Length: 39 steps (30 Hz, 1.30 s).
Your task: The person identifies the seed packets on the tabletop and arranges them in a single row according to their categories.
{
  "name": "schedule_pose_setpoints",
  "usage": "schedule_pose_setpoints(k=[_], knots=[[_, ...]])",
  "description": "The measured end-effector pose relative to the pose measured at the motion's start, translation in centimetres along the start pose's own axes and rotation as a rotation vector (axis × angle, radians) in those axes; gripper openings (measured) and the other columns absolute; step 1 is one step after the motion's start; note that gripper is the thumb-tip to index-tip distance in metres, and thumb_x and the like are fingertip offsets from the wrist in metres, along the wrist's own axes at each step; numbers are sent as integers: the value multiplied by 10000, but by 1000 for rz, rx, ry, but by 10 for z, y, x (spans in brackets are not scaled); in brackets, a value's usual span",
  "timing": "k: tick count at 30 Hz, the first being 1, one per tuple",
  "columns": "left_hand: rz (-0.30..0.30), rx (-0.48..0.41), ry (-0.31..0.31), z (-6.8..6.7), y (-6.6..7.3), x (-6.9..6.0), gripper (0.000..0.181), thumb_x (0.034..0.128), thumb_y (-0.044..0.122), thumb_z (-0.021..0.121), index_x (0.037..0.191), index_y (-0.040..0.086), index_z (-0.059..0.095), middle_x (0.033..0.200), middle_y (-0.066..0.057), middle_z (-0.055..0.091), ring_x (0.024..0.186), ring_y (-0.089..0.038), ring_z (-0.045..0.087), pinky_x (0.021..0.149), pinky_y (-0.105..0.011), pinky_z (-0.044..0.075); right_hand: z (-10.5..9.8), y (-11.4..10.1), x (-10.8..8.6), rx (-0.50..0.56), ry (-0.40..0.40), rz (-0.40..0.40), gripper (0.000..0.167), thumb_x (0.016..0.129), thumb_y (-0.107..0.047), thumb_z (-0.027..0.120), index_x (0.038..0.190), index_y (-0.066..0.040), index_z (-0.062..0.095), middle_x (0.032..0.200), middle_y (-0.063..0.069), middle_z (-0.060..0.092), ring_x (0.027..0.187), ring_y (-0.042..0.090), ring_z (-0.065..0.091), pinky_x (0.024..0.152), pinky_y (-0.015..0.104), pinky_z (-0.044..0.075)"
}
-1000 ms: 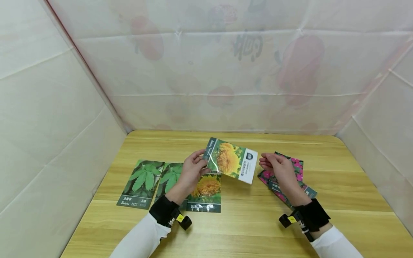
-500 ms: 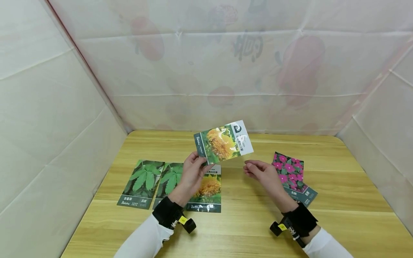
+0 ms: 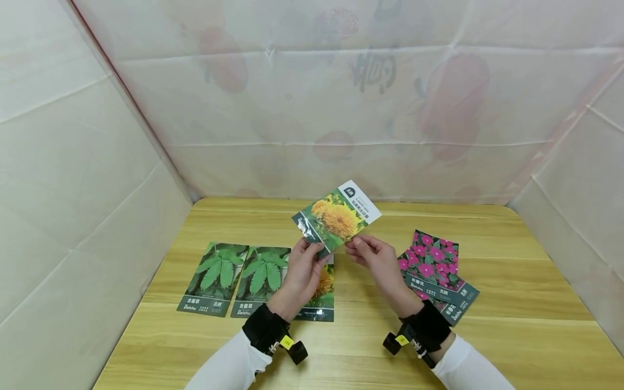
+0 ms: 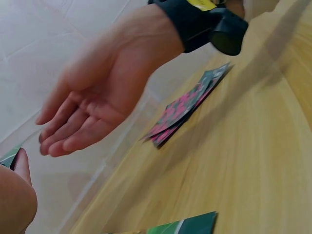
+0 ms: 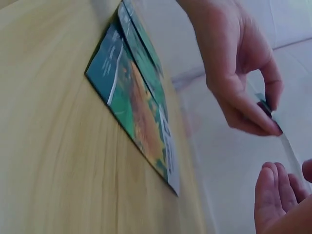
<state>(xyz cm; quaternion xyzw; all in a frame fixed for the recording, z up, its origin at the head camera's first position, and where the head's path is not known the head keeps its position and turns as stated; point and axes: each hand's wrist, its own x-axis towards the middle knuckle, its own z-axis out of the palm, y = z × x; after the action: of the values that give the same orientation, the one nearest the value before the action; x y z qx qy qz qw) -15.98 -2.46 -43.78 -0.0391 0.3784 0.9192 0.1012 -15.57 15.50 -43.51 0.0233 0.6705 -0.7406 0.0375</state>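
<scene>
My left hand (image 3: 304,273) pinches a seed packet (image 3: 339,215) by its lower corner, thumb on the printed face. The packet shows orange-yellow sunflower-like blooms and is held tilted above the table. My right hand (image 3: 381,266) is beside the packet's lower right edge with its fingers loosely bent. In the left wrist view, the thumb of the right hand (image 4: 109,80) stands apart from its fingers and nothing shows between them. Below my left hand lies another packet with the same flower (image 3: 325,283), partly covered by that hand.
Two green-leaf packets (image 3: 214,277) lie side by side on the left of the wooden table (image 3: 361,346). Pink-flower packets (image 3: 435,259) overlap at the right. Pale fabric walls (image 3: 292,97) enclose the table's back and sides.
The held packet rose, shifted left and turned, its white end now pointing up and right. My right hand moved left from above the pink-flower packets to beside the held packet.
</scene>
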Motion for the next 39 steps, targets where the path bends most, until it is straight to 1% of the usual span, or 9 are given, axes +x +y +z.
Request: schedule_pose_setpoints(k=[5,10,13,17,23,28,31,36,39], knots=[[-13,26,-8,1,-7,-2,554,968,-58,464,1499,18,322,1486,-188,414,1339,-246,495,1029,-274,509,7,-4,0,21,60,8,348,1048,-249,551,1239,41,572,1090,141,649,997,169,682,980,392,559],[-12,55,-30,0,-11,-3,552,957,-59,494,1482,28,349,1441,-164,447,1268,-207,546,991,-266,531,6,-7,0,45,84,8,324,1057,-230,528,1236,39,540,1063,108,624,989,169,665,954,340,570],[10,88,-38,-2,-9,-2,482,952,-35,516,1413,-1,380,1367,-147,473,1186,-189,576,979,-278,526,1,-9,2,43,108,6,313,1058,-211,524,1235,46,544,1032,93,627,958,161,666,932,323,578],[54,120,-45,-6,-3,-1,368,960,9,522,1304,-12,394,1272,-115,493,1135,-196,584,1081,-357,475,-11,-10,2,32,130,0,334,1050,-233,542,1215,57,554,985,65,637,914,137,665,884,283,589],[135,135,-36,-17,8,-1,355,970,48,536,1286,-12,384,1189,-88,498,1159,-230,562,1154,-451,395,-36,-7,-3,-11,60,-13,353,1038,-265,569,1204,45,547,1009,71,618,926,145,663,915,336,582],[205,197,-50,-27,13,0,322,998,105,550,1275,33,404,1215,-112,477,1263,-312,502,1163,-476,377,-54,-9,-7,-70,17,59,354,1056,-261,532,1241,41,534,997,41,605,905,135,650,904,322,583],[214,221,-41,-30,16,0,312,993,113,560,1263,36,425,1213,-114,487,1272,-318,499,1154,-470,391,-62,-9,-9,-113,-18,119,376,1064,-253,513,1281,55,513,1000,43,600,904,139,639,906,330,580],[196,241,2,-28,23,-1,266,989,38,533,1236,-7,446,1172,-107,509,1221,-273,541,1135,-463,415,-74,-5,-13,-223,-104,158,361,1065,-234,513,1248,76,544,972,66,608,881,146,629,866,346,586],[245,285,-24,-46,13,9,292,1003,100,568,1257,7,459,1192,-111,526,1243,-308,532,1123,-476,425,-79,1,-12,-280,-134,166,327,1067,-225,507,1186,71,580,937,80,605,847,159,626,817,352,592]])
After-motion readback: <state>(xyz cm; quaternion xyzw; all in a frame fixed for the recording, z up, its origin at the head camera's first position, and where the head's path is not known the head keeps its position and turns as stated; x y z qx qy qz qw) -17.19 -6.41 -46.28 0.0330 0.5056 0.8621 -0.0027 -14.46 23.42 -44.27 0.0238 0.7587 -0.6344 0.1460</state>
